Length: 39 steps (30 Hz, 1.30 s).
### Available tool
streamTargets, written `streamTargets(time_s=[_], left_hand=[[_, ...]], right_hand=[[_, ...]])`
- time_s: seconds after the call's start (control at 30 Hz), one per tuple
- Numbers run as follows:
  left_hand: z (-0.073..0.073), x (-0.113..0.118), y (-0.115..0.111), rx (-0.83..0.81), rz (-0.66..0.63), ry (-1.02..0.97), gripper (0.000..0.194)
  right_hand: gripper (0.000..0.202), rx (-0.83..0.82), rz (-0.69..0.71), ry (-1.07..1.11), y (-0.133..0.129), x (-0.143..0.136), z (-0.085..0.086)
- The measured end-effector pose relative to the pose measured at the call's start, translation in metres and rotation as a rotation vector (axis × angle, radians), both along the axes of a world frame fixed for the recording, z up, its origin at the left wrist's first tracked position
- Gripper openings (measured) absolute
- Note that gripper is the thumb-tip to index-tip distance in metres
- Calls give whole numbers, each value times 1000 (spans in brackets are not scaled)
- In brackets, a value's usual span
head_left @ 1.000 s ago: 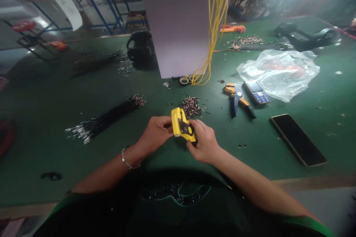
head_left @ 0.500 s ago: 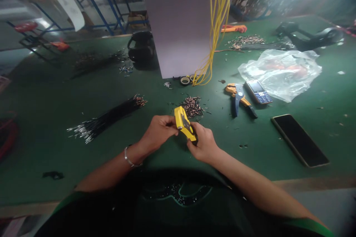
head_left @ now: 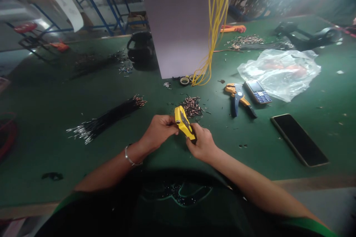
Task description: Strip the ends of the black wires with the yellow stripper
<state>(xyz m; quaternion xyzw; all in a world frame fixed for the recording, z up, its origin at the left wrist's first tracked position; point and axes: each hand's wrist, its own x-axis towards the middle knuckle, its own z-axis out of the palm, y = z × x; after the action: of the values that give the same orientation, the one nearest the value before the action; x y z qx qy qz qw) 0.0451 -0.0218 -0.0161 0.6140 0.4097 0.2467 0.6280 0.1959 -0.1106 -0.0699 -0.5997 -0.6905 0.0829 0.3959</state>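
Note:
A yellow hand tool with dark inlays (head_left: 183,123) is held over the green table, tilted. My right hand (head_left: 204,142) is wrapped round its lower end. At its upper left end, the fingers of my left hand (head_left: 161,131) are pinched together; what they hold, if anything, is too small to tell. Just beyond the tool lies a pile of short copper-coloured and black pieces (head_left: 191,106). A bundle of black wires (head_left: 111,118) with silvery and copper ends rests to the left of my left hand.
On the right are an orange and blue tool (head_left: 238,98), a keypad phone (head_left: 258,92), a smartphone (head_left: 300,140) and a clear plastic bag (head_left: 280,74). Yellow wires (head_left: 218,18) hang before a pale panel (head_left: 180,26). Tape rolls (head_left: 184,81) lie at its foot.
The yellow tool has turned slightly in my right hand, its head end showing a little differently. Otherwise both hands have stayed almost in place.

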Motion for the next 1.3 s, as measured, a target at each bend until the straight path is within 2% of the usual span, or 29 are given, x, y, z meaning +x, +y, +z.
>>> streamTargets(time_s=[0.23,0.6,0.9,1.1,1.3], left_hand=[[-3,3,4,13,1,-12,8],[-4,6,9,-3,0,102,8],[-7,8,13,4,85,153,13],[-14,6,21,75,99,174,10],[-14,6,25,82,104,171,11]], right_hand=[[14,-42,-24,12,3,0,-2],[6,-169,-118,7,12,11,-3],[8,-263,-113,203,19,16,-9],[7,-279,-105,206,23,14,-8],[8,-276,-110,186,27,13,-8]])
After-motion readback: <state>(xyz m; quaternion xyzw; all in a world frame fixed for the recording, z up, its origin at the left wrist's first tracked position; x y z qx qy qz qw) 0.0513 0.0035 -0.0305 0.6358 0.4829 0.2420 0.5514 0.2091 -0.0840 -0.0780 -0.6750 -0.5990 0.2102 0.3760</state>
